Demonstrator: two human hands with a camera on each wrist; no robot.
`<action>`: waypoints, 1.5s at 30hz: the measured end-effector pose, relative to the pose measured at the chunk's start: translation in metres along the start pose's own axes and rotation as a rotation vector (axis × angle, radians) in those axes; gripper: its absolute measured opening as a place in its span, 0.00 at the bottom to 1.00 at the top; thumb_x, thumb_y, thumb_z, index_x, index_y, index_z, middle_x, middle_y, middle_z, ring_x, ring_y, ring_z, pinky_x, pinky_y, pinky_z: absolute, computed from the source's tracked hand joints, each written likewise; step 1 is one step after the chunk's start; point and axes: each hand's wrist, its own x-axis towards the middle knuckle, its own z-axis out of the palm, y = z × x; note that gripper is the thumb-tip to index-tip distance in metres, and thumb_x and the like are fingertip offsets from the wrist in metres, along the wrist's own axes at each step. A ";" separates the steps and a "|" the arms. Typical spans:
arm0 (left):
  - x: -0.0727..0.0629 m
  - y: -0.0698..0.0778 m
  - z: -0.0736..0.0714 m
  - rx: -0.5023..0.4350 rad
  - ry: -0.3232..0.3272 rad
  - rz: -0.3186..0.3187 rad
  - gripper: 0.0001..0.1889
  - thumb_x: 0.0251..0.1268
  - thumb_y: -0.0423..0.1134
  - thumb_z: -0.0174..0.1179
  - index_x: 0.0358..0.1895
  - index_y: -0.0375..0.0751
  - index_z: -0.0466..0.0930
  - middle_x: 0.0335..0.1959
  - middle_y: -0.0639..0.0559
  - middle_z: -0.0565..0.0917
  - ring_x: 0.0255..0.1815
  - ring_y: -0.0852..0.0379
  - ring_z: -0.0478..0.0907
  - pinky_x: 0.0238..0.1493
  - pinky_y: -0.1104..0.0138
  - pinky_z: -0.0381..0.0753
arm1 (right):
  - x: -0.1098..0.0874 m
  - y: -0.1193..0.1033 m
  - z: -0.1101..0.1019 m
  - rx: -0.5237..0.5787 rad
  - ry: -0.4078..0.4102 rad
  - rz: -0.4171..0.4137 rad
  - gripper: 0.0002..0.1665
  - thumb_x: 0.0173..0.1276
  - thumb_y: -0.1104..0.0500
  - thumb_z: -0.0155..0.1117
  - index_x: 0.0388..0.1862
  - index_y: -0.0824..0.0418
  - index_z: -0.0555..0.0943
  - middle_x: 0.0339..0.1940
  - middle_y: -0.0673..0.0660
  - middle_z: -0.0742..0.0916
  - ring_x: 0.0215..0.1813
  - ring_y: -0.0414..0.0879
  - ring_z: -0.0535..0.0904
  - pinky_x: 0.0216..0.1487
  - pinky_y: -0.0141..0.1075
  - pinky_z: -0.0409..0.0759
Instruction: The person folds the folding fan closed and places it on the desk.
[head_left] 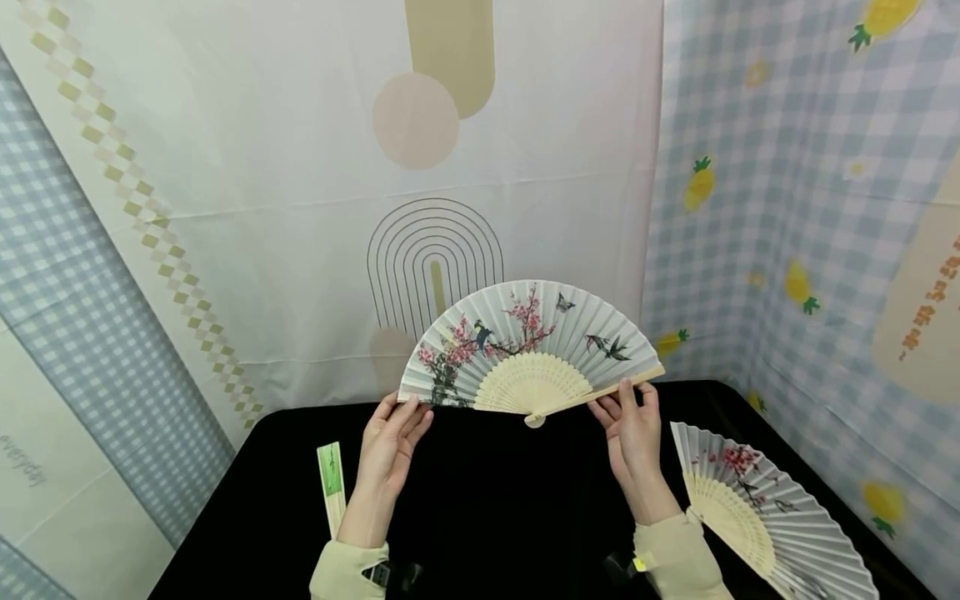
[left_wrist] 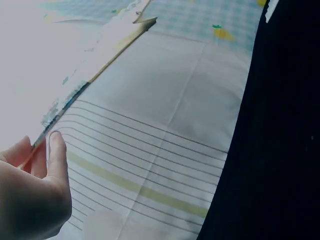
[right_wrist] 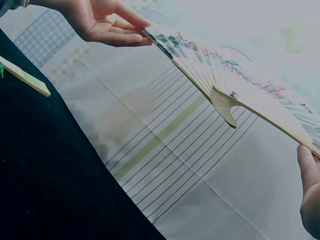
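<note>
Spread wide, a white folding fan [head_left: 536,342] with pink blossoms, birds and a butterfly is held up above the black table, its pale ribs and pivot at the bottom. My left hand [head_left: 390,442] pinches the fan's left end between thumb and fingers. At the opposite end, my right hand [head_left: 633,429] grips the outer rib. In the right wrist view the fan [right_wrist: 220,70] is seen edge-on from below, with the left hand [right_wrist: 107,22] at its far end. The left wrist view shows the left hand [left_wrist: 40,185] pinching the fan's edge; glare washes out the leaf.
A second open fan [head_left: 765,508] with red blossoms lies on the table's right side. Left of my left forearm lies a folded green fan [head_left: 332,483]. Behind the black table [head_left: 517,508] hang a white patterned cloth [head_left: 300,167] and a blue checked cloth [head_left: 750,167].
</note>
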 end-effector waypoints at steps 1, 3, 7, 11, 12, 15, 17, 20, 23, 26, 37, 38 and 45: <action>0.000 0.000 0.000 0.033 -0.012 0.011 0.15 0.76 0.30 0.56 0.61 0.37 0.71 0.49 0.46 0.81 0.45 0.55 0.85 0.54 0.61 0.84 | 0.000 0.001 -0.001 0.007 -0.005 0.000 0.13 0.81 0.55 0.51 0.58 0.56 0.65 0.49 0.56 0.83 0.44 0.46 0.87 0.48 0.35 0.85; -0.001 0.000 -0.002 0.101 -0.041 0.036 0.17 0.77 0.32 0.56 0.64 0.36 0.69 0.51 0.45 0.80 0.47 0.53 0.86 0.55 0.59 0.83 | -0.001 0.002 -0.004 0.022 -0.011 0.009 0.12 0.81 0.55 0.50 0.58 0.56 0.65 0.49 0.56 0.83 0.44 0.45 0.87 0.47 0.35 0.86; 0.000 0.000 -0.004 0.154 -0.063 0.061 0.20 0.76 0.34 0.58 0.66 0.35 0.67 0.52 0.44 0.80 0.47 0.52 0.86 0.55 0.58 0.83 | -0.003 0.006 -0.008 0.050 -0.031 0.038 0.11 0.82 0.56 0.48 0.57 0.56 0.65 0.47 0.54 0.84 0.43 0.45 0.87 0.47 0.34 0.86; 0.001 -0.001 -0.006 0.128 -0.078 0.044 0.21 0.76 0.36 0.59 0.66 0.35 0.68 0.52 0.46 0.80 0.49 0.53 0.84 0.56 0.60 0.83 | -0.004 0.008 -0.010 0.033 -0.081 0.028 0.12 0.82 0.55 0.49 0.59 0.56 0.65 0.47 0.54 0.84 0.44 0.44 0.87 0.48 0.35 0.85; 0.000 0.000 -0.006 0.120 -0.079 0.040 0.19 0.76 0.35 0.59 0.65 0.35 0.69 0.52 0.46 0.80 0.49 0.53 0.84 0.56 0.60 0.83 | -0.004 0.008 -0.010 0.024 -0.094 0.025 0.13 0.82 0.55 0.49 0.59 0.56 0.65 0.48 0.54 0.84 0.44 0.44 0.86 0.49 0.36 0.85; -0.001 0.001 -0.008 0.112 -0.096 0.034 0.17 0.76 0.34 0.58 0.63 0.36 0.71 0.51 0.47 0.80 0.49 0.53 0.84 0.55 0.60 0.83 | -0.006 0.009 -0.012 0.006 -0.110 0.035 0.13 0.82 0.54 0.50 0.59 0.56 0.64 0.47 0.53 0.84 0.44 0.44 0.86 0.50 0.37 0.85; 0.000 0.003 -0.007 0.119 -0.123 0.041 0.16 0.76 0.34 0.58 0.62 0.36 0.72 0.53 0.46 0.79 0.50 0.53 0.83 0.56 0.60 0.83 | -0.007 0.008 -0.013 0.002 -0.109 0.041 0.13 0.82 0.55 0.50 0.59 0.56 0.64 0.47 0.53 0.84 0.45 0.44 0.86 0.50 0.37 0.85; 0.002 0.005 -0.005 0.127 -0.159 0.036 0.17 0.76 0.36 0.59 0.63 0.37 0.72 0.55 0.46 0.79 0.51 0.54 0.83 0.56 0.60 0.83 | -0.007 0.007 -0.014 0.002 -0.103 0.039 0.14 0.82 0.55 0.50 0.60 0.56 0.64 0.47 0.53 0.85 0.45 0.44 0.86 0.50 0.36 0.85; 0.003 0.005 -0.004 0.124 -0.161 0.026 0.17 0.76 0.37 0.59 0.63 0.38 0.72 0.55 0.46 0.78 0.49 0.54 0.84 0.56 0.60 0.83 | -0.007 0.006 -0.014 0.013 -0.116 0.040 0.14 0.82 0.55 0.50 0.60 0.57 0.64 0.46 0.53 0.86 0.46 0.44 0.87 0.50 0.36 0.85; 0.004 0.005 -0.005 0.109 -0.137 0.023 0.14 0.77 0.36 0.57 0.60 0.39 0.73 0.54 0.46 0.78 0.48 0.54 0.85 0.55 0.60 0.84 | -0.007 0.008 -0.013 0.020 -0.130 0.047 0.14 0.82 0.55 0.49 0.60 0.57 0.64 0.45 0.53 0.86 0.45 0.44 0.87 0.49 0.36 0.86; 0.006 0.014 -0.016 0.001 -0.179 0.003 0.07 0.80 0.36 0.53 0.52 0.44 0.78 0.47 0.52 0.81 0.46 0.56 0.86 0.54 0.62 0.83 | -0.013 0.016 -0.009 -0.006 -0.107 0.014 0.16 0.82 0.54 0.50 0.63 0.57 0.65 0.46 0.53 0.87 0.41 0.43 0.88 0.43 0.33 0.86; 0.005 0.015 -0.017 -0.003 -0.176 -0.001 0.07 0.79 0.37 0.53 0.53 0.44 0.78 0.47 0.51 0.81 0.46 0.55 0.86 0.54 0.62 0.83 | -0.014 0.016 -0.009 -0.007 -0.110 0.013 0.17 0.82 0.54 0.50 0.63 0.57 0.65 0.46 0.53 0.87 0.41 0.43 0.88 0.43 0.33 0.86; 0.005 0.015 -0.019 -0.012 -0.165 0.004 0.10 0.80 0.38 0.52 0.57 0.44 0.76 0.50 0.51 0.80 0.47 0.56 0.85 0.55 0.63 0.83 | -0.016 0.016 -0.008 -0.044 -0.129 0.015 0.19 0.82 0.52 0.49 0.66 0.55 0.64 0.49 0.53 0.86 0.41 0.43 0.87 0.44 0.34 0.86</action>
